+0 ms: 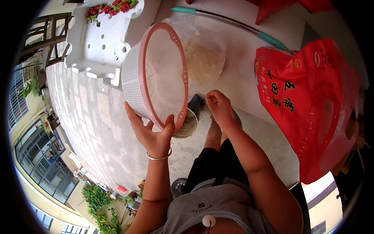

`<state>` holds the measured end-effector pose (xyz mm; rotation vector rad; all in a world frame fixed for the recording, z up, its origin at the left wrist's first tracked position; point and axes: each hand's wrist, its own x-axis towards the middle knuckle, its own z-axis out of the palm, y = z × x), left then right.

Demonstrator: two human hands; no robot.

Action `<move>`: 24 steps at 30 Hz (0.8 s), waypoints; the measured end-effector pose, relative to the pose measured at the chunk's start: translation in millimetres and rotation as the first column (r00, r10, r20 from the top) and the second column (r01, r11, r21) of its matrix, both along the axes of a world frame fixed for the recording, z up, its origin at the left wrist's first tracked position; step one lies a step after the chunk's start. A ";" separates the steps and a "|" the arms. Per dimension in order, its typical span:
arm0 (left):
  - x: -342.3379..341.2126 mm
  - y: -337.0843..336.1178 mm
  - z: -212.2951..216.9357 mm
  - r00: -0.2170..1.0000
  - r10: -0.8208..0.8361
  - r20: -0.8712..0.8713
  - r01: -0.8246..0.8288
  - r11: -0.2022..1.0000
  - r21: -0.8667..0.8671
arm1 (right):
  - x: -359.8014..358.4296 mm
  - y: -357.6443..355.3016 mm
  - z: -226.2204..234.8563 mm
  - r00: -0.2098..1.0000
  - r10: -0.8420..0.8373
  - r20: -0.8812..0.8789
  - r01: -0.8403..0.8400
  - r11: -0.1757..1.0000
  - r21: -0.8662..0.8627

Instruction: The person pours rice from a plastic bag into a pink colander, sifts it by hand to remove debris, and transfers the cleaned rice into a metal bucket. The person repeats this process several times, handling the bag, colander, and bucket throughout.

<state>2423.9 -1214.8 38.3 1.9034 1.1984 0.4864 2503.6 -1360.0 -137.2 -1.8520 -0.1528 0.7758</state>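
- The left hand (152, 134) holds a white plastic colander (156, 78) with a pink rim, tipped on its side so its mouth faces right; the thumb presses on the rim's lower edge and the fingers (134, 117) spread under the mesh wall
- The right hand (219, 106) pinches the edge of a clear plastic bag (202, 58) of pale grain, just right of the colander; its fingers are closed together on the film
- The colander looks light and fairly stiff, though the perforated wall probably flexes if squeezed; the thick pink rim is the firmest place to grip, as the left hand does
- The bag is soft and slippery, and the grain inside will likely shift and sag; gathering the film near its mouth should give better control than holding one edge
- Below the colander a small round pot (187, 125) stands on the concrete floor (97, 117); a large red sack (311, 105) stands to the right, a long-handled tool (230, 21) lies beyond
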 end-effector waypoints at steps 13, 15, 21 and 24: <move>-38.6 14.2 15.7 0.996 0.056 0.069 -0.051 0.996 -0.077 | 13.0 23.8 -3.1 0.639 0.644 0.421 -0.494 0.763 -0.416; -56.5 19.3 9.1 0.984 0.102 0.145 -0.089 0.992 -0.093 | 17.6 22.9 3.6 0.664 0.576 0.477 -0.478 0.817 -0.322; -84.9 33.3 34.7 0.891 0.256 0.374 -0.164 0.951 -0.261 | 38.4 45.8 86.4 0.761 0.303 0.574 -0.386 0.922 0.025; -86.0 39.8 57.3 0.853 0.279 0.440 -0.180 0.951 -0.253 | 45.5 58.9 124.6 0.764 0.227 0.603 -0.373 0.919 0.127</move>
